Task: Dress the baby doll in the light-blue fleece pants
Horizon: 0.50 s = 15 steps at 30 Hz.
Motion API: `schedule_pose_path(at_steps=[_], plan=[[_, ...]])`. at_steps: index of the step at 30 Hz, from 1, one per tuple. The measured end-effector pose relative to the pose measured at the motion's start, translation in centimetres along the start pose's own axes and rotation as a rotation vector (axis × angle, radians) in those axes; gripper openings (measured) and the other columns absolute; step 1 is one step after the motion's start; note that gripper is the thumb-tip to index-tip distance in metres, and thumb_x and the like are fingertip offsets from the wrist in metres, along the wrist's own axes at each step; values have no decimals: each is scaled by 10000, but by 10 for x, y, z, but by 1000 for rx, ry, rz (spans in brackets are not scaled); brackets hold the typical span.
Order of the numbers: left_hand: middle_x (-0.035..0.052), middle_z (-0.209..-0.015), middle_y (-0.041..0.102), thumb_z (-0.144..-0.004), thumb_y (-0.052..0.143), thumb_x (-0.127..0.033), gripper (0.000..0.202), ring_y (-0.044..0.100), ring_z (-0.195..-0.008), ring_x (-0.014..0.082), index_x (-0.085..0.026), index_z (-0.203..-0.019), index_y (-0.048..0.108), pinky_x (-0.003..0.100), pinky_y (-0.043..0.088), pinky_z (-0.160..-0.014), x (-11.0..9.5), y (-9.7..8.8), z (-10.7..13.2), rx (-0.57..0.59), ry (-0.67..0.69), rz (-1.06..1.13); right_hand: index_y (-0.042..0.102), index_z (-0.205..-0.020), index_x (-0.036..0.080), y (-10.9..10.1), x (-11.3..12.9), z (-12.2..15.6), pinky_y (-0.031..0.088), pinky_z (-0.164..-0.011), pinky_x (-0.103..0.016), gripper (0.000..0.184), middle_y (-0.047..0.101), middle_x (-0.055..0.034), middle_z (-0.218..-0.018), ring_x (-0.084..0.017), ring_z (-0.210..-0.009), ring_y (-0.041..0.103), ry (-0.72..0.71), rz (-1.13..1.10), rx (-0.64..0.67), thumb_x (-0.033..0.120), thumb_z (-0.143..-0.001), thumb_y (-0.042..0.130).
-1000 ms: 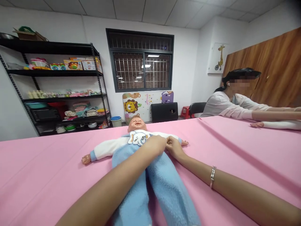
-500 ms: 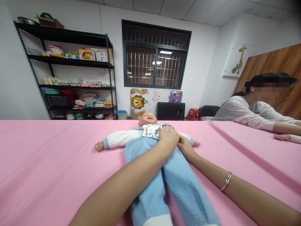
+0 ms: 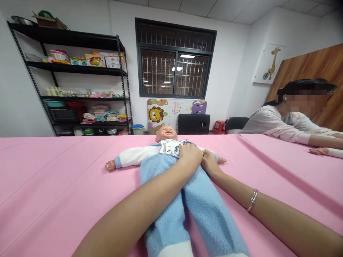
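both hands [image 3: 199,160] unmoved on doll [image 3: 171,167]

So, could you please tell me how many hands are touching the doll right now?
2: the left hand rests on the doll at its chest, and the right hand grips the doll's side near its arm.

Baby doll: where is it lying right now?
The baby doll lies on its back mid-table on the pink tablecloth, head toward the window, with the left hand and right hand on its chest.
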<state>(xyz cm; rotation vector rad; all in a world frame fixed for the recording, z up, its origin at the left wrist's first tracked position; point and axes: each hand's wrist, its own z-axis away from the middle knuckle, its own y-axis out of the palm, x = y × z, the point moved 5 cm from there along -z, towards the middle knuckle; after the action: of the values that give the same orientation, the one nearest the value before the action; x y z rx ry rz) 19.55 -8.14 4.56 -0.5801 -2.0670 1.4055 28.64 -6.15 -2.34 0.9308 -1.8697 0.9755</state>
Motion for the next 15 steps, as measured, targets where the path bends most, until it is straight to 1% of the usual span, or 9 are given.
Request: schedule_pose_path(at_steps=[2, 4, 6, 8, 10, 12, 15], plan=[[201, -1021, 603, -854, 424, -110, 257, 545, -965, 260, -30, -1002, 618, 326, 412, -775, 2, 0, 1, -10, -51, -5, 386, -665, 183, -3, 3, 2, 316, -530, -253, 265, 474, 7, -515, -122, -505, 424, 5, 0, -11, 427, -625, 484], [221, -1047, 587, -864, 407, -125, 290, 535, -977, 274, -2, -1047, 596, 335, 416, -780, 5, -2, 3, -53, -124, -1, 420, -737, 179, -11, 8, 1, 344, -580, -267, 305, 508, -2, -547, -141, -545, 470, -54, 98, -27, 480, -697, 452], [241, -1076, 569, -872, 398, -146, 331, 529, -988, 287, 26, -1103, 561, 348, 426, -783, 8, -4, 5, -109, -174, 6, 463, -845, 176, -21, 12, -1, 370, -663, -290, 348, 576, -32, -682, -168, -666, 528, -139, 279, -72, 506, -739, 434], [269, -1140, 529, -871, 404, -151, 375, 523, -1009, 294, 46, -1172, 507, 354, 440, -782, 9, -6, 6, -153, -194, 5, 485, -943, 169, -29, 10, -6, 380, -741, -313, 393, 598, -72, -881, -203, -831, 541, -176, 449, -113, 490, -718, 488], [285, -1210, 476, -869, 397, -133, 407, 522, -1025, 286, 50, -1229, 451, 348, 454, -778, 9, -8, 6, -181, -210, -11, 492, -1025, 158, -35, 2, -11, 376, -811, -345, 467, 563, -100, -1044, -244, -979, 504, -159, 601, -133, 455, -670, 556], [277, -1238, 456, -877, 371, -116, 401, 526, -1029, 269, 37, -1242, 440, 334, 463, -778, 10, -10, 6, -202, -227, -26, 481, -1111, 156, -38, -8, -15, 347, -881, -387, 521, 527, -110, -1135, -278, -1076, 452, -126, 746, -125, 411, -666, 572], [224, -1176, 521, -901, 328, -117, 352, 539, -1012, 247, -3, -1187, 499, 328, 469, -789, 11, -12, 4, -204, -223, -11, 440, -1202, 162, -42, -21, -19, 312, -928, -430, 544, 501, -112, -1192, -305, -1122, 417, -58, 873, -66, 355, -702, 530]])
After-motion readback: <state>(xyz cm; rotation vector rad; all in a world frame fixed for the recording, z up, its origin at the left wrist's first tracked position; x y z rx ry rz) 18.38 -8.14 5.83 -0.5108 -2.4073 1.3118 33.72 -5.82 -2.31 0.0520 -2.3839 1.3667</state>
